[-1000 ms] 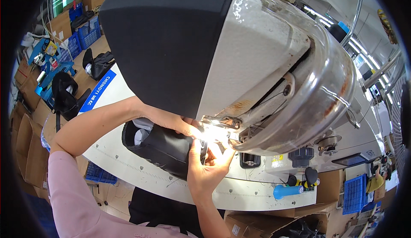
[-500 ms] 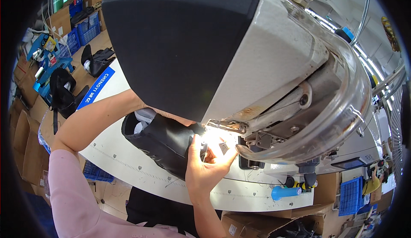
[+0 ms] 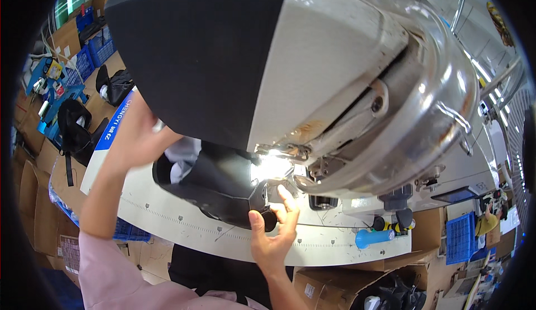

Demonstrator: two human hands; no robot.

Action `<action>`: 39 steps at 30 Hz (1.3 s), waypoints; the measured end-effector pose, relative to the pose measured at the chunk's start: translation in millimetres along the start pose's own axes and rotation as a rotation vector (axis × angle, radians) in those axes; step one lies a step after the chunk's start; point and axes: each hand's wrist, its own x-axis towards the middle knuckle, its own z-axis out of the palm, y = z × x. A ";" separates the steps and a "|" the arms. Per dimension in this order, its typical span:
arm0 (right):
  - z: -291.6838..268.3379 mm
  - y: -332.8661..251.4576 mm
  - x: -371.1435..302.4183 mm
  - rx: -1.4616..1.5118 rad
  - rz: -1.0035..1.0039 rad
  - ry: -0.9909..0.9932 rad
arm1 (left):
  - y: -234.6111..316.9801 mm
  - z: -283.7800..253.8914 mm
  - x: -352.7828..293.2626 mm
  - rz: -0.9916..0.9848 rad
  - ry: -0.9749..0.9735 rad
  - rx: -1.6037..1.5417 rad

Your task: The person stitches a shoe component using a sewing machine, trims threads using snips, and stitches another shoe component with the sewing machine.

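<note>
A black leather boot (image 3: 223,170) lies on the white machine table (image 3: 167,212), below the sewing machine head (image 3: 335,70). Pale stuffing (image 3: 184,156) shows in its opening at the left. Bright light from the machine washes out the boot's upper right part. My right hand (image 3: 273,240) is at the boot's right end, thumb and fingers apart, holding nothing; whether it touches the boot is hard to tell. My left hand (image 3: 137,137) is raised beside the boot's opening, left of the machine's black cover (image 3: 195,53). Motion blurs it, and its fingertips are unclear.
More black boots (image 3: 78,128) stand on a wooden table at the left, near blue baskets (image 3: 100,47). A blue bottle-shaped thing (image 3: 374,237) lies at the table's right edge. An open cardboard box (image 3: 329,287) with black items stands below. Another person (image 3: 487,225) is at the far right.
My left hand has come out from behind the machine cover, moving left off the boot. My right hand has drawn back toward me and its fingers have spread. The view has shifted slightly.
</note>
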 end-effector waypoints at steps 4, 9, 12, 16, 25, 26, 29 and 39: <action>-11.4 -11.9 7.8 0.150 0.031 -0.043 | 51.6 1.2 -35.9 0.420 -0.087 0.250; -29.1 -42.0 30.6 0.031 0.030 -0.169 | 46.5 44.3 -27.1 0.100 -0.298 0.257; -32.4 -35.6 31.2 -0.037 0.006 -0.217 | 25.1 55.8 -32.4 -0.299 -0.522 0.245; -26.1 -31.5 26.2 -0.049 -0.082 -0.222 | 5.4 68.6 -36.9 -0.166 -0.412 0.277; -29.8 -25.9 25.6 -0.091 -0.064 -0.181 | 9.1 68.5 -34.3 -0.264 -0.388 0.154; -29.9 -24.8 25.8 -0.096 -0.064 -0.179 | 8.3 67.6 -34.9 -0.303 -0.403 0.128; -30.1 -25.3 26.4 -0.054 -0.030 -0.180 | 15.4 70.0 -32.4 -0.358 -0.418 0.156; -28.9 -36.1 38.9 -0.011 0.068 -0.205 | 17.5 62.2 -22.1 -0.242 -0.402 0.129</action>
